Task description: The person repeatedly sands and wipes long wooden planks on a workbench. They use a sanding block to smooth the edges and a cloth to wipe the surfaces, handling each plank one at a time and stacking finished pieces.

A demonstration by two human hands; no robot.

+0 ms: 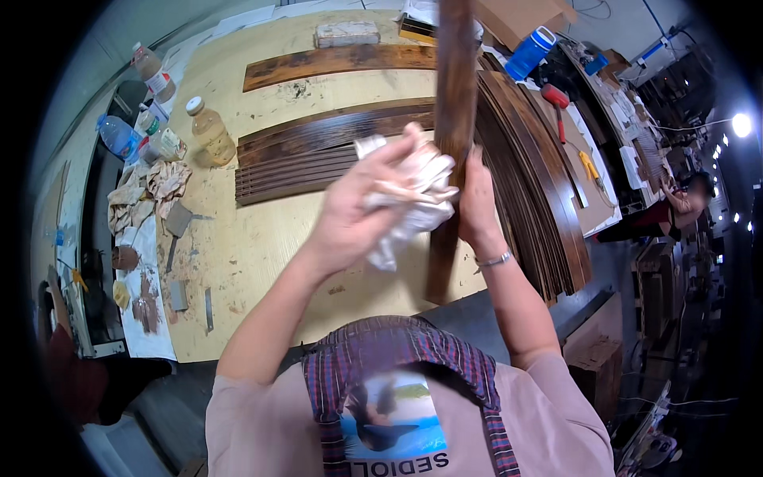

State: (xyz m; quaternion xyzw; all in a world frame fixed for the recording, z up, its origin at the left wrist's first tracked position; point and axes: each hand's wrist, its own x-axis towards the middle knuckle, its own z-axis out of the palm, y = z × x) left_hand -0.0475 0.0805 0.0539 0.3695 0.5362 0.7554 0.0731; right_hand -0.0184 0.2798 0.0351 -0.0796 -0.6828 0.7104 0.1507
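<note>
Board [456, 103], long axis top-to-bottom, slightly slanted

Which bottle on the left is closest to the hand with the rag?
The white-capped bottle of cloudy yellowish liquid: it stands right of the other bottles there, nearest the left hand with its white rag.

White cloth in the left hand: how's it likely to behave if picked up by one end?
The white cloth is probably floppy: it's bunched into soft, irregular folds. Likely light for its bulk, since the folds look thin. A loose end sticks out past the left hand, so it may droop and unfold.
</note>
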